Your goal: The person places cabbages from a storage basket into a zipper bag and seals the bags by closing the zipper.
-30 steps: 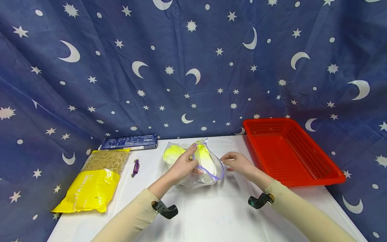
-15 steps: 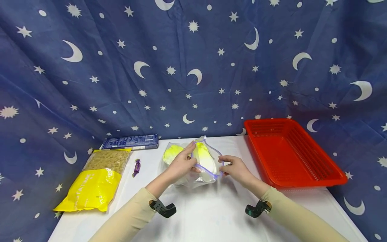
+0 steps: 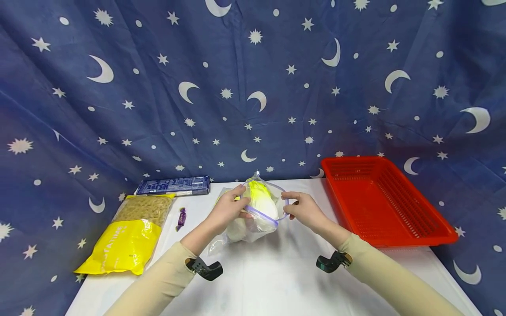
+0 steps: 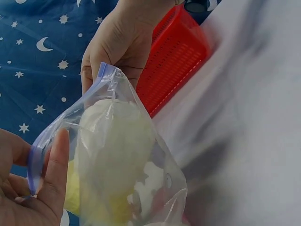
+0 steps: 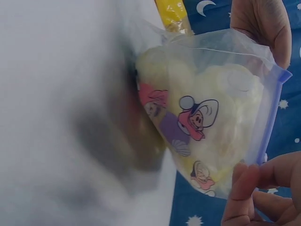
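A clear zip bag (image 3: 258,216) with a purple seal strip holds a pale yellow-white leafy vegetable (image 3: 258,197). It stands upright, lifted a little above the white table (image 3: 276,272). My left hand (image 3: 233,205) pinches the left end of the bag's rim, and my right hand (image 3: 291,207) pinches the right end. The left wrist view shows the bag (image 4: 117,160) close up, with my left hand (image 4: 33,188) on the seal and my right hand (image 4: 117,47) behind it. Cartoon prints show on the bag (image 5: 211,117) in the right wrist view, where my right hand (image 5: 256,188) grips its corner.
An empty red basket (image 3: 379,197) stands at the right of the table. At the left lie a yellow pasta packet (image 3: 126,237), a dark blue box (image 3: 174,186) and a small purple sweet (image 3: 181,218). A starry blue cloth (image 3: 253,87) hangs behind.
The bag has come up from lying on the table to upright. My right hand moved left and took hold of the rim's right end. Both hands rose slightly.
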Available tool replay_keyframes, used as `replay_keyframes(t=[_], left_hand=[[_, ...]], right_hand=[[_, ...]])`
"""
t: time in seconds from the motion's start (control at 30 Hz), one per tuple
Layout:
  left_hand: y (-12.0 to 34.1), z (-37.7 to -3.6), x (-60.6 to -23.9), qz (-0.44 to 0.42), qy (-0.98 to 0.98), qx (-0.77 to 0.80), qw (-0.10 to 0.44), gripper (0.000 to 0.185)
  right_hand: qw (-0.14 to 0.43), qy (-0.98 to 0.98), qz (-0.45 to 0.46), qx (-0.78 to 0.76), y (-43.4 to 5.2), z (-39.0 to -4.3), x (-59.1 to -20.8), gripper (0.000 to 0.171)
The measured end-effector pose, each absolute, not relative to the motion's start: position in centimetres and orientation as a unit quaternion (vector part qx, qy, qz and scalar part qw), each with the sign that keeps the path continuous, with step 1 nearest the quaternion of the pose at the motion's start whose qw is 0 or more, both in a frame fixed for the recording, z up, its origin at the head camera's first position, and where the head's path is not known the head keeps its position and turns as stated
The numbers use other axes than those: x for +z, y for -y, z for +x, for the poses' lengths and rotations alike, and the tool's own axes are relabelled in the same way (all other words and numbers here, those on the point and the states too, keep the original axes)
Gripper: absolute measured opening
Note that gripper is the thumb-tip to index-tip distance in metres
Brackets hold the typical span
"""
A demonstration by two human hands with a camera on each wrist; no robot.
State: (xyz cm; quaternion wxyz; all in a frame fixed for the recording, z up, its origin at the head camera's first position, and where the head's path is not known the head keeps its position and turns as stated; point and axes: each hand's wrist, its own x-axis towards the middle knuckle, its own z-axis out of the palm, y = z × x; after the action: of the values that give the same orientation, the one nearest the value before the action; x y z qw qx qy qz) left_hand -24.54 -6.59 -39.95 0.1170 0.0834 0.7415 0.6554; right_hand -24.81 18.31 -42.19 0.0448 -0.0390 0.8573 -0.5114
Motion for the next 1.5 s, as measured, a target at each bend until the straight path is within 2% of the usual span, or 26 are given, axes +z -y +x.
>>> replay_keyframes(t=[0.2,0.57,1.17,1.5], left_hand=[[7.4,-24.9,-39.4,0.077,-0.741,0.655,0.13,0.063],[9.0,-25.4,-37.6,0.074,-0.756,0.639,0.12,0.068],[9.9,-26.2,-35.0,0.106,-0.789,0.598,0.092,0.067],[9.9,-26.5,-33.8,0.103,-0.795,0.59,0.096,0.065]], right_hand=[[0.059,-0.875,-0.038,-0.48,-18.1,-25.2,-40.8,0.047],[0.066,-0.878,-0.069,-0.47,-17.7,-26.2,-38.4,0.055],[0.073,-0.867,-0.097,-0.483,-17.4,-27.7,-34.3,0.055],[0.073,-0.871,-0.087,-0.478,-17.2,-28.1,-32.7,0.054]])
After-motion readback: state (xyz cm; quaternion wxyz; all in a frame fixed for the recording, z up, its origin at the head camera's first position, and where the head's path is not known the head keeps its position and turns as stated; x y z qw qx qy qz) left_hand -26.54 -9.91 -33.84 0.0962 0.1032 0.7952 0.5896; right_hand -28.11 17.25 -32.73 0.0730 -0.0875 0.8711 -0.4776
